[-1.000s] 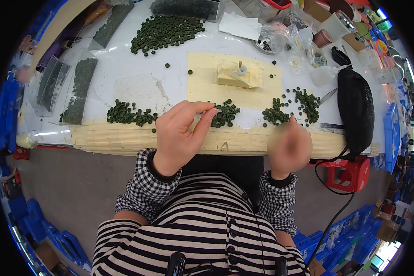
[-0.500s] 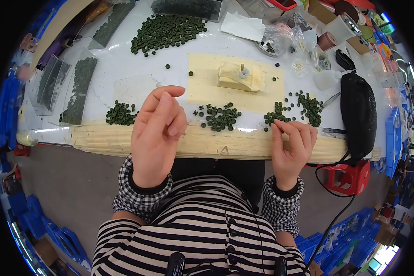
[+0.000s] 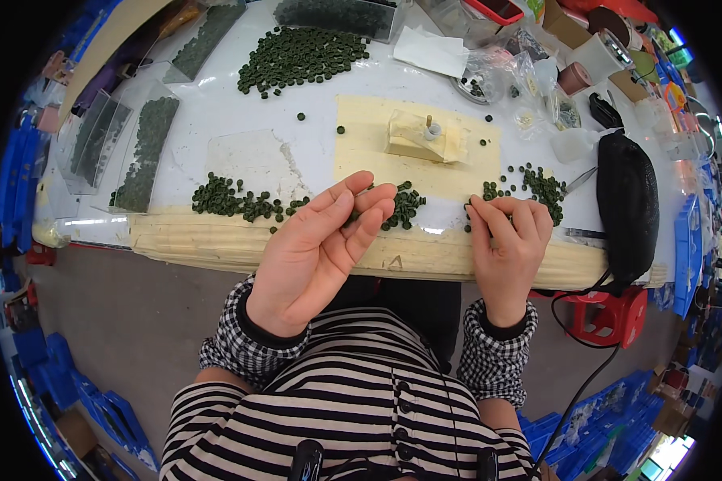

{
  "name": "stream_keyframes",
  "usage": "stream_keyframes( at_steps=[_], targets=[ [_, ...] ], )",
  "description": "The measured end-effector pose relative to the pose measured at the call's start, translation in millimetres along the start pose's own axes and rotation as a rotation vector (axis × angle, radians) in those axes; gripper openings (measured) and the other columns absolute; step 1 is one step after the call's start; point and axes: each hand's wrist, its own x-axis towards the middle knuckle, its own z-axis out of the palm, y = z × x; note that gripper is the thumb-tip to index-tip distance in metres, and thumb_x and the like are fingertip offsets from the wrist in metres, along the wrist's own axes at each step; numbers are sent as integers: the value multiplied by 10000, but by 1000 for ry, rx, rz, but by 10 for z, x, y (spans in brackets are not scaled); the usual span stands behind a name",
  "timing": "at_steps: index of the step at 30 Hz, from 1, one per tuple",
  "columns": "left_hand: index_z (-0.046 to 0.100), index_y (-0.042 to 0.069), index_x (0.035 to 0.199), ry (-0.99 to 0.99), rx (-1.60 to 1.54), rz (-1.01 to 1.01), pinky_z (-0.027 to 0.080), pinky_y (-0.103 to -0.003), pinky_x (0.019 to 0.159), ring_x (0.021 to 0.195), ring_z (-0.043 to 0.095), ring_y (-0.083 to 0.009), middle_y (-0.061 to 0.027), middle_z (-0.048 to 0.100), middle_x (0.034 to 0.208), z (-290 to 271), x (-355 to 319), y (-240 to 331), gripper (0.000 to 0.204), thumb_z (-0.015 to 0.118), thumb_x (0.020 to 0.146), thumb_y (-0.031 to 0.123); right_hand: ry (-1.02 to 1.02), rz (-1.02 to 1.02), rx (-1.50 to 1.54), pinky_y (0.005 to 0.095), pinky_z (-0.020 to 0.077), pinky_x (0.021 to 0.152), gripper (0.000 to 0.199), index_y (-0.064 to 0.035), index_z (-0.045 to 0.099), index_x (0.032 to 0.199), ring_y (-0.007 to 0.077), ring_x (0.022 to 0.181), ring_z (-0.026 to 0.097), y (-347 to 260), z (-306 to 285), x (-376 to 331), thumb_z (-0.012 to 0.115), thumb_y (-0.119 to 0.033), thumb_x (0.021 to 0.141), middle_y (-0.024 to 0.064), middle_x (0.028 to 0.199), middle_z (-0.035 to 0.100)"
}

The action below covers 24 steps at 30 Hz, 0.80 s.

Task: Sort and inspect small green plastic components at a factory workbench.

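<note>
My left hand is turned palm up with its fingers loosely bent and apart. It hovers over the table's near edge, in front of the middle pile of small dark green round pieces, and partly hides it. My right hand is pinched closed at the near side of the right pile of green pieces. A small dark green round piece shows at its fingertips. Left of my left hand lies another pile of green pieces. A tape-wrapped block with a short upright peg stands beyond the hands.
The block sits on a yellow sheet. A large heap of green pieces lies at the back, with clear trays of them at left. Tweezers and a black bag-like bundle are at right. A taped strip borders the table's front.
My left hand has swung right, from beside the left pile to the middle pile, and opened its palm upward. More pieces now lie spread right of the left pile. My right hand has barely shifted.
</note>
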Motion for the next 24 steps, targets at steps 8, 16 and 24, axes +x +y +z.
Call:
stream_keyframes(
  at_steps=[8,16,24],
  targets=[
    [495,-66,1211,-56,130,-44,405,-205,647,735,466,-83,-6,538,889,-62,-35,-118,377,377,1020,237,25,24,83,364,389,776,161,-66,653,818,237,828,507,-5,18,-67,743,-35,689,30,819,586],
    [467,-56,1294,-12,227,-32,436,-202,718,817,504,-72,3,563,925,-8,-74,-158,360,441,991,136,208,28,241,342,430,666,171,-20,617,841,254,702,552,26,71,-96,692,65,714,75,775,619],
    [558,-9,1190,-86,189,-76,464,-183,696,776,536,-52,-20,618,934,-57,8,-94,300,498,985,202,276,109,362,308,449,655,198,25,662,888,222,691,567,-52,35,-112,694,111,713,96,760,615]
  ],
)
